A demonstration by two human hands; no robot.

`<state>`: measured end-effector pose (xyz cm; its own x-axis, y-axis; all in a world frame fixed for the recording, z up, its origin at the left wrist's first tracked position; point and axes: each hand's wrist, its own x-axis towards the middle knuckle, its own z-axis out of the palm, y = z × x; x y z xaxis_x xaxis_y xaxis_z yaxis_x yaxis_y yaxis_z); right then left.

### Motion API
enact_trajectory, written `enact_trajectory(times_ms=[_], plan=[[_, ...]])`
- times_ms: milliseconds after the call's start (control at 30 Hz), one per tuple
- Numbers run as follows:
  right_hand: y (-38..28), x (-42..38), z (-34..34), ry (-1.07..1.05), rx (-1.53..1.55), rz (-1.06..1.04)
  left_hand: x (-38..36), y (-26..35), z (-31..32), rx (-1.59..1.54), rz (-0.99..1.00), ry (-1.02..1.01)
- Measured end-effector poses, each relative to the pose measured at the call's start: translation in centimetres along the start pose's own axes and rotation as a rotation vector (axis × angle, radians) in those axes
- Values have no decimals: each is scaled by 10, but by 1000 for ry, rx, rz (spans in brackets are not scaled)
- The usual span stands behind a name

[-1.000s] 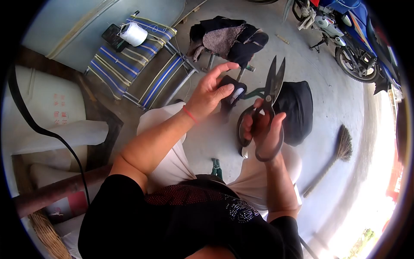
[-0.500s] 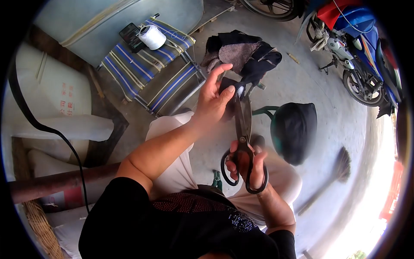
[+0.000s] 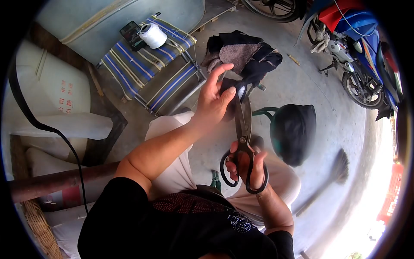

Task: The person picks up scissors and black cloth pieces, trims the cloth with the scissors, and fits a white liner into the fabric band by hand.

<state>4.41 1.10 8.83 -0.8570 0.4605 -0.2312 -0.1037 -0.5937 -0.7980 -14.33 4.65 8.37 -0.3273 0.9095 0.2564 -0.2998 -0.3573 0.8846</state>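
Large black-handled scissors point(image 3: 243, 141) point away from me, their loops around the fingers and thumb of my right hand point(image 3: 255, 168). The blades stand slightly apart, with their tips at a piece of dark cloth point(image 3: 229, 83). My left hand point(image 3: 214, 96) pinches this cloth between thumb and fingers, its index finger stretched out beyond. A small white patch shows on the cloth beside the blade tips. Just past my hands lies a heap of dark garments point(image 3: 246, 54) with a brownish fleecy patch, overlapping the held cloth in this view.
A striped folding chair point(image 3: 148, 71) at the left carries a white thread cone point(image 3: 152, 36) and a dark phone-like device point(image 3: 132, 35). A black-covered stool point(image 3: 294, 134) stands right of the scissors. Farther right are a broom point(image 3: 338, 170) and a blue motorcycle point(image 3: 351, 56). Green-handled pliers point(image 3: 216, 180) lie below.
My hands, the scissors and the cloth keep almost the same position. Only the view has shifted very slightly.
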Motion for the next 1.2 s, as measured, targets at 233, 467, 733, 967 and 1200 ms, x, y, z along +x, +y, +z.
enact_trajectory(times_ms=[233, 467, 733, 967, 1200], plan=[[5, 0, -1, 29, 8, -22, -1, -3, 0, -9, -13, -27], [15, 0, 8, 169, -62, -79, -2, -4, 5, 31, 2, -30], [15, 3, 11, 210, -181, -123, -2, -4, 9, 144, 97, -5], [17, 5, 21, 267, -60, -143, -1, -12, 11, 172, 151, -5], [8, 5, 26, 322, 148, -169, -12, -5, 23, 271, 147, -22]])
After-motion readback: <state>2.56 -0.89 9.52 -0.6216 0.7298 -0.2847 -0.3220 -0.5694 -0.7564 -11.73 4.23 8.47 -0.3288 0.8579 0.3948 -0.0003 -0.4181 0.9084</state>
